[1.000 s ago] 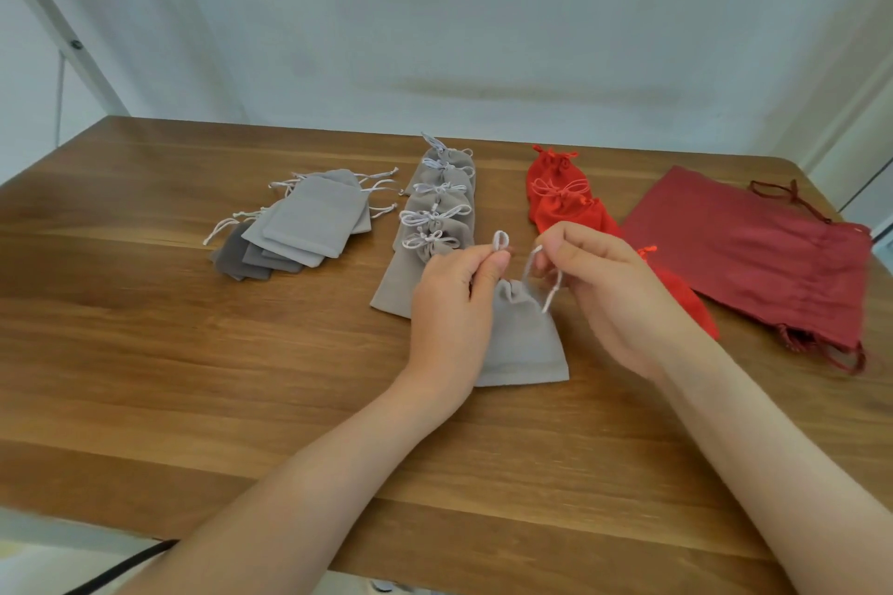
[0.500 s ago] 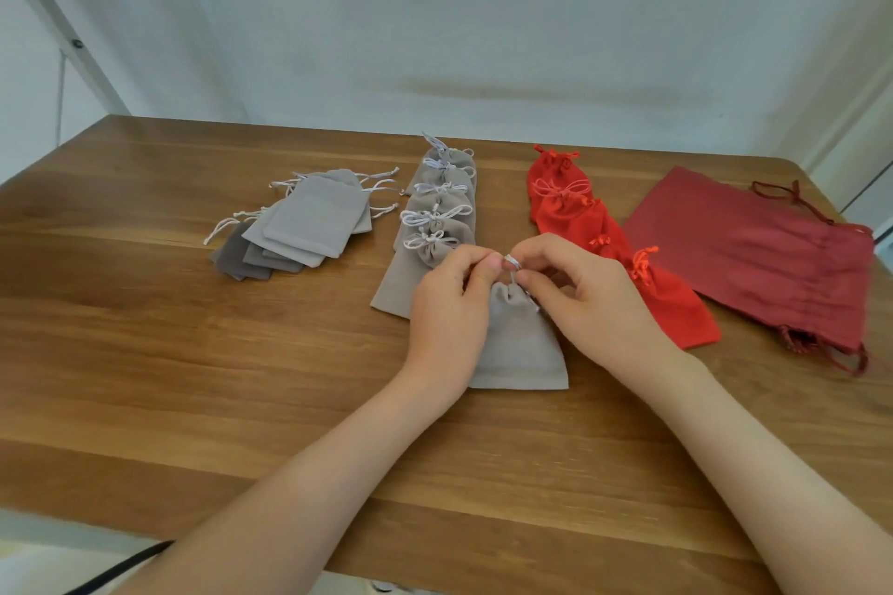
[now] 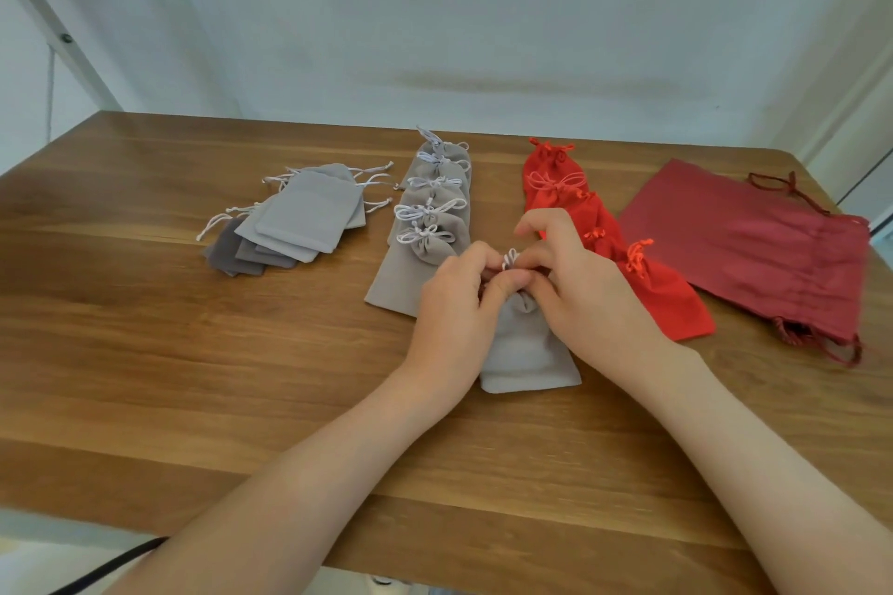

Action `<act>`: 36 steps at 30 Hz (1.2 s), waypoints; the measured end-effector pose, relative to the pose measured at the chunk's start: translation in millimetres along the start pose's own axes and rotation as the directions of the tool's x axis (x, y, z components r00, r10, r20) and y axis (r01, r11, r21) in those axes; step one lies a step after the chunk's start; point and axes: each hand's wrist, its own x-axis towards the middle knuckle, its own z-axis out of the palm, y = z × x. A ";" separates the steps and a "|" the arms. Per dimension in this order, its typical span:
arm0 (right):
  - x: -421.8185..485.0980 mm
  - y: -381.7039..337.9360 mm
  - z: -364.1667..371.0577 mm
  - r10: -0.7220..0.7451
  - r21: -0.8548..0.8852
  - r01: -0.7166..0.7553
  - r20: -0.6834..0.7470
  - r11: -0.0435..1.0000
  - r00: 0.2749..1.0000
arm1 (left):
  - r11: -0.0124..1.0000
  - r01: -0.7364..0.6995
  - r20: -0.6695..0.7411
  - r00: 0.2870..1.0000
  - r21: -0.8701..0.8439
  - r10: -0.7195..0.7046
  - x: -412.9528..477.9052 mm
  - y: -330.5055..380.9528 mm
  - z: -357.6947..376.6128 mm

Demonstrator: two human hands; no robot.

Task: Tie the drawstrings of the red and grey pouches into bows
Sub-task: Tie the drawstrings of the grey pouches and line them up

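A small grey pouch (image 3: pixel 524 348) lies on the wooden table (image 3: pixel 193 353) in front of me, its neck gathered. My left hand (image 3: pixel 454 300) and my right hand (image 3: pixel 589 290) meet over that neck, and both pinch its white drawstring (image 3: pixel 510 259), a small loop of which sticks up between the fingertips. Behind the hands runs a row of grey pouches (image 3: pixel 435 208) with white bows. To its right lies a row of red pouches (image 3: pixel 580 213) with red bows. A pile of flat grey pouches (image 3: pixel 295 222) with loose strings sits at the left.
A large dark red drawstring bag (image 3: pixel 754 251) lies flat at the right, near the table's right edge. A white wall stands behind the table. A black cable (image 3: pixel 111 565) hangs below the near edge at the left.
One second ago my hands were apart with string loops held up. They have since come together over the pouch's neck, and the loops have shrunk to a small one between the fingertips.
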 end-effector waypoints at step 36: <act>4.2 0.0 -12.9 0.378 0.461 -0.434 0.214 0.774 0.901 | 0.753 0.354 0.152 0.933 -0.555 -0.327 10.0 7.8 -4.5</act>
